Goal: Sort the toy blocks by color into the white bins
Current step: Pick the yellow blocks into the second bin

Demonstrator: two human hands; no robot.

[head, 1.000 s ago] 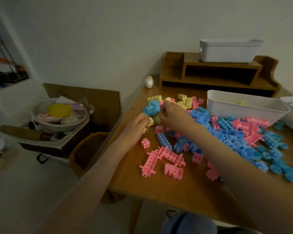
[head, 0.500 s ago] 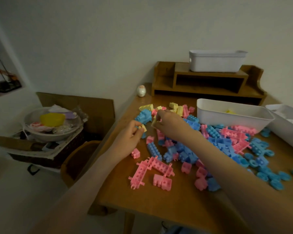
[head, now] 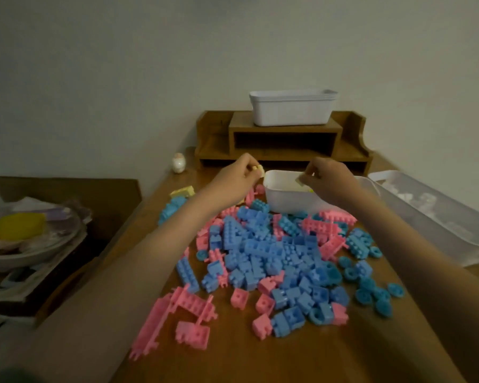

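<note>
A wooden table [head: 233,360] ran from 6 o'clock up to centre. A wooden desk shelf [head: 285,128] stood at the table's far edge, at 12 o'clock, against a plain pale wall [head: 150,64]. A small egg-shaped figurine [head: 178,162] stood upright on the table at 11 o'clock, just beside the shelf's left end. At 9 o'clock, off the table, a shallow bowl [head: 25,252] held a yellow object [head: 17,226] and rested on a dark stack [head: 25,288]. A brown board [head: 94,189] stood behind the bowl.
</note>
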